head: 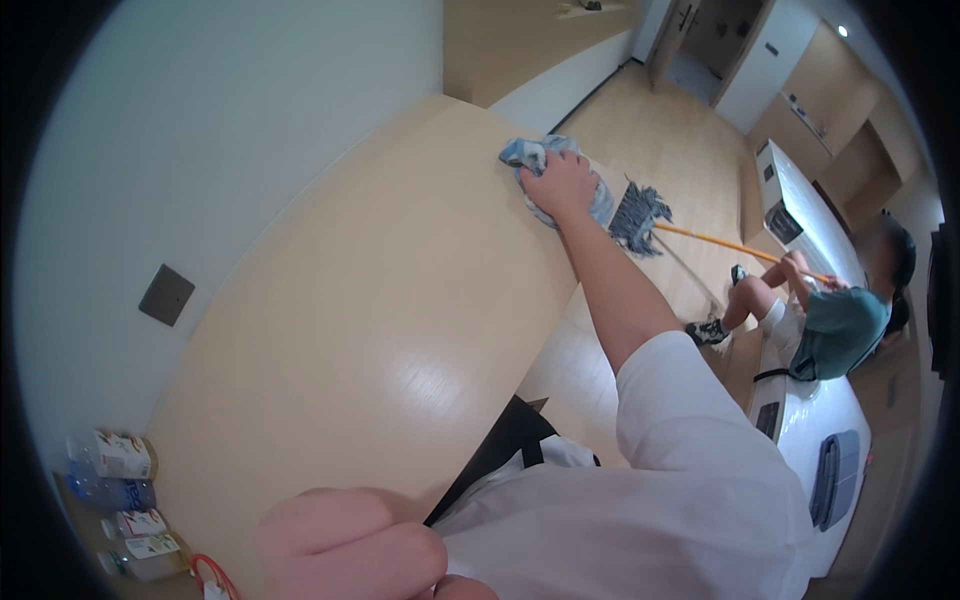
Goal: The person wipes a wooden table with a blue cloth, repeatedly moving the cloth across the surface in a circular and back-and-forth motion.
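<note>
My right hand (564,186) presses a blue and white patterned cloth (531,154) onto the far right end of a pale wooden tabletop (360,300). The cloth is bunched under the palm and spreads out past the fingers. Large and close to the camera at the bottom edge is my left hand (352,547), over the near part of the tabletop. Its fingers lie together, and whether they hold anything is hidden.
Several drink bottles (124,472) and a red cord (214,574) lie at the lower left. A wall socket plate (166,295) sits above the table. To the right, a person (840,330) on a plastic-covered mattress (814,420) holds a mop (637,217) over the wooden floor.
</note>
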Action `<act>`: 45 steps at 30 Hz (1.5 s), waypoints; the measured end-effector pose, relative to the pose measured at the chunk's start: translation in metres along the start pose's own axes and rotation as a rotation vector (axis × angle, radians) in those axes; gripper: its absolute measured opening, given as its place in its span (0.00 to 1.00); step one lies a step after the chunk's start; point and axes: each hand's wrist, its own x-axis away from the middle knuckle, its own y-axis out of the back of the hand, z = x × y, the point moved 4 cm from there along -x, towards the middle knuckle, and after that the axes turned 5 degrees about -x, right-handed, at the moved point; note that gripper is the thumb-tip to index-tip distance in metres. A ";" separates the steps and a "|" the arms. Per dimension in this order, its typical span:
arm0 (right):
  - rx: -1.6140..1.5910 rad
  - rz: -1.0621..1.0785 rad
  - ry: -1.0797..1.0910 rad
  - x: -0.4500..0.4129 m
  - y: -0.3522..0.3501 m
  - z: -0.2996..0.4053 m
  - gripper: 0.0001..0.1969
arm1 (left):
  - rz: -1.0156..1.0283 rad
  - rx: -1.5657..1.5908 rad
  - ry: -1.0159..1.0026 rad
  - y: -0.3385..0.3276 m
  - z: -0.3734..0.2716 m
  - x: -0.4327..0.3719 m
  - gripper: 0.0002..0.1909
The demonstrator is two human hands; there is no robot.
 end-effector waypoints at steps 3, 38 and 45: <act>0.041 -0.033 0.008 0.003 0.000 -0.004 0.33 | -0.199 0.043 0.027 0.005 0.003 0.012 0.19; -0.024 0.022 -0.002 0.006 0.007 0.008 0.32 | -0.301 0.215 -0.371 0.016 -0.008 0.025 0.18; 0.018 -0.011 0.002 0.005 -0.004 0.004 0.33 | -0.096 -0.021 -0.015 0.020 -0.017 0.015 0.13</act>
